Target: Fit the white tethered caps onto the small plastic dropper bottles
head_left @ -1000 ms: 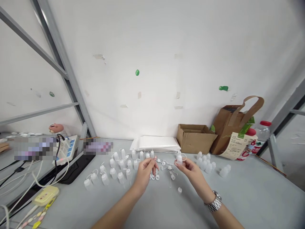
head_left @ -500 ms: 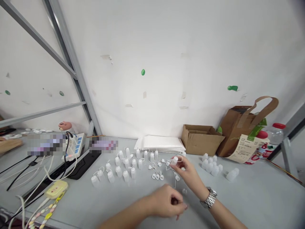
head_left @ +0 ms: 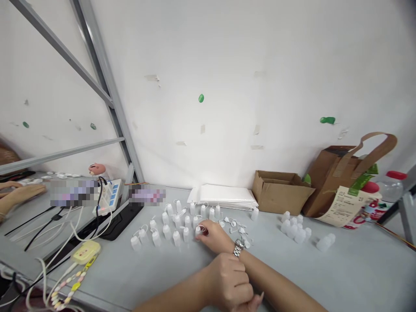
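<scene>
My right hand, with a metal-band watch on its wrist, pinches a small white squeeze bottle at the right end of a group of similar bottles. Those capped bottles stand upright on the grey table, several with looped cap straps. Closer to me, my left hand is closed in a fist in front of the right forearm; whatever its fingers hold, if anything, is hidden. Loose white strapped caps lie just right of my right hand.
Uncapped bottles stand in a cluster at the right. Behind are white padded envelopes, a cardboard box and a brown paper bag. A black phone and cables lie left. Another person's hands show at far left.
My right hand has moved left with the bottle, from above the loose caps to the edge of the capped group. My left hand has curled tighter, in front of my right forearm.
</scene>
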### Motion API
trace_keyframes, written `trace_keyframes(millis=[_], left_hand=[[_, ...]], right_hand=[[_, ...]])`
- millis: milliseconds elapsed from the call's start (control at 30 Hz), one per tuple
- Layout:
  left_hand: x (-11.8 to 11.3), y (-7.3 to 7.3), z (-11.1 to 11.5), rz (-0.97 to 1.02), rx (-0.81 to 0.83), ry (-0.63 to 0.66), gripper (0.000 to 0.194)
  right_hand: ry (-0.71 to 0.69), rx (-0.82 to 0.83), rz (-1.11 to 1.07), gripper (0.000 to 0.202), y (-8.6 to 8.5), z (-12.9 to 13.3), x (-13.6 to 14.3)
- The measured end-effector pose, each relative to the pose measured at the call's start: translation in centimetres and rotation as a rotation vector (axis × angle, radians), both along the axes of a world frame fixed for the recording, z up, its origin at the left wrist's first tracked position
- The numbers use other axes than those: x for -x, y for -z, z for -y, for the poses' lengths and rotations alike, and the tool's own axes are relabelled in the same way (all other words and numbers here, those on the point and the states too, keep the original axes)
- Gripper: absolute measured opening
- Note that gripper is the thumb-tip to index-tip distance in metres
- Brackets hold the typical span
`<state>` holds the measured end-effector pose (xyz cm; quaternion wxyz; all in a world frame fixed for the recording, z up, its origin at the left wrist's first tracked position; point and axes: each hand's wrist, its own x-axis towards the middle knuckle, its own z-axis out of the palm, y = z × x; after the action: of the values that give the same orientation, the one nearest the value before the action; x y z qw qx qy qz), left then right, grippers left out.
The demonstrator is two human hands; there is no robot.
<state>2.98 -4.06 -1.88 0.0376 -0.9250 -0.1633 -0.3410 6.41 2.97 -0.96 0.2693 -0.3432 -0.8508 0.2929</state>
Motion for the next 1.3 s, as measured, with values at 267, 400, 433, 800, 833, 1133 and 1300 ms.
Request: trace_keyframes(millis=[267, 400, 433, 800, 833, 1133, 1300], left_hand=[[0.1, -0.8, 0.2, -0.149, -0.059, -0.091, 0.037], [0.5, -1.1, 0.2, -0.143, -0.111, -0.146, 0.035], [0.7, -1.3, 0.2, -0.126, -0.127, -0.163, 0.035], [1.6, -1.3, -1.3, 0.206, -0.072, -0.367, 0.034], [1.6, -1.2, -1.6, 0.239, -0.036, -0.436, 0.036], [1.6, -2.1, -2.7, -0.072, 0.546, -1.067, 0.027], [1.6, -2.4, -2.3, -0.219, 0.667, -1.100, 0.031]], right_hand=[[0.046, -0.037, -0.008, 0.022, 1.3, 0.2, 0.1], [0.102, -0.144, -0.067, 0.030, 0.4, 1.0, -3.0], [0.133, -0.187, -0.072, 0.029, 0.0, 1.1, -4.1], [0.981, -0.569, 0.537, 0.023, -1.9, -1.6, -18.3], [1.031, -0.558, 0.605, 0.024, -2.1, -1.5, -18.8], [1.061, -0.450, 0.756, 0.020, -2.4, -1.5, -19.6], [1.035, -0.455, 0.750, 0.017, -1.6, -1.8, -19.7]])
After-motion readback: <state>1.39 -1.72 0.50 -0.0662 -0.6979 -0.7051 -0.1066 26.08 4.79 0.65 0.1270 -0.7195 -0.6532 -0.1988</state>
